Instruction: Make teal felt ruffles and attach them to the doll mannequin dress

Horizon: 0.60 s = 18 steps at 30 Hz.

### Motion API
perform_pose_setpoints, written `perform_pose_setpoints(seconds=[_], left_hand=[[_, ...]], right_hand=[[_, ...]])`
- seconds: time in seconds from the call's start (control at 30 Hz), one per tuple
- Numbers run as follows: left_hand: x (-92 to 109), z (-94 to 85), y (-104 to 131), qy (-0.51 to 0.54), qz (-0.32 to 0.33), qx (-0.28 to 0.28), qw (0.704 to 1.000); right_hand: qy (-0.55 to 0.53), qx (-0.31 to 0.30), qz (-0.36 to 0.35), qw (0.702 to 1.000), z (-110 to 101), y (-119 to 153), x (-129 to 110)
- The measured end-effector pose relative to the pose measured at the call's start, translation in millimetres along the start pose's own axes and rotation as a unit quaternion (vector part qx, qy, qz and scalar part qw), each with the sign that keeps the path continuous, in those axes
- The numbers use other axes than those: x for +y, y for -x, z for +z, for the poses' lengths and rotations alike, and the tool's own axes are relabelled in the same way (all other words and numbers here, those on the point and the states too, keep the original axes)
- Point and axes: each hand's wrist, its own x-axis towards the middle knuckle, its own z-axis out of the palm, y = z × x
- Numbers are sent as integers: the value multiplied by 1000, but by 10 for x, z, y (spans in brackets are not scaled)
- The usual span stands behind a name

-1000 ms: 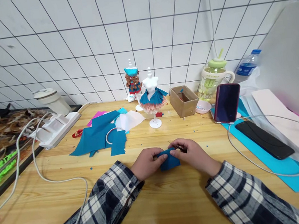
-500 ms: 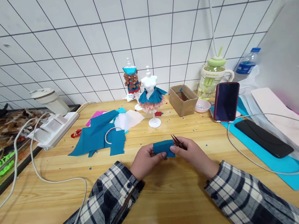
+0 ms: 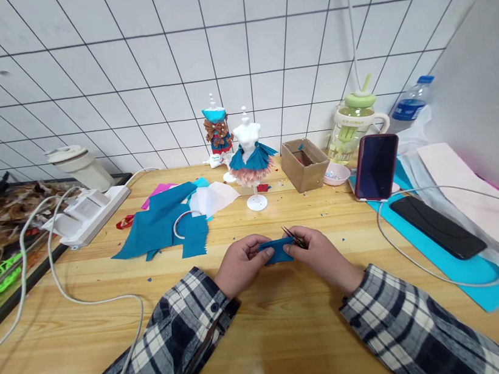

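A small piece of teal fabric (image 3: 279, 250) is stretched between both hands above the table, its upper edge folded. My left hand (image 3: 242, 266) pinches its left end between thumb and fingers. At the right end, my right hand (image 3: 317, 251) pinches the fabric and also holds dark tweezers (image 3: 293, 236), tips pointing up and left. Behind the hands stands a small white dress form (image 3: 248, 135) wearing a teal and pink ruffled skirt (image 3: 252, 165). Larger teal fabric pieces (image 3: 157, 223) lie to the left, with a white ring (image 3: 176, 227) on them.
A second dressed form (image 3: 217, 131), a cardboard box (image 3: 305, 170), a pink bowl (image 3: 337, 174) and a green-lidded bottle (image 3: 352, 127) stand at the back. A propped phone (image 3: 376, 167) and a black phone (image 3: 437, 228) are right. A power strip (image 3: 97, 216) and its cable lie left.
The teal piece between my hands now looks narrower, with its top edge folded over. The fingers of my left hand have shifted up behind it. The view has moved slightly.
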Motion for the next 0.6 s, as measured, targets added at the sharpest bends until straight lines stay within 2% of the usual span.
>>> perform_pose_setpoints(seconds=[0.23, 0.4, 0.5, 0.6], left_hand=[[-35, -22, -9, 123, -32, -13, 992], [-85, -43, -29, 149, -28, 16, 988], [-108, -54, -37, 171, -21, 39, 984], [-97, -61, -34, 172, -5, 35, 985]], right_hand=[[-111, -29, 9, 993, 10, 16, -57], [-118, -14, 18, 993, -1, 33, -112], [-133, -28, 34, 990, -14, 46, -135], [-169, -31, 63, 983, -13, 57, -138]])
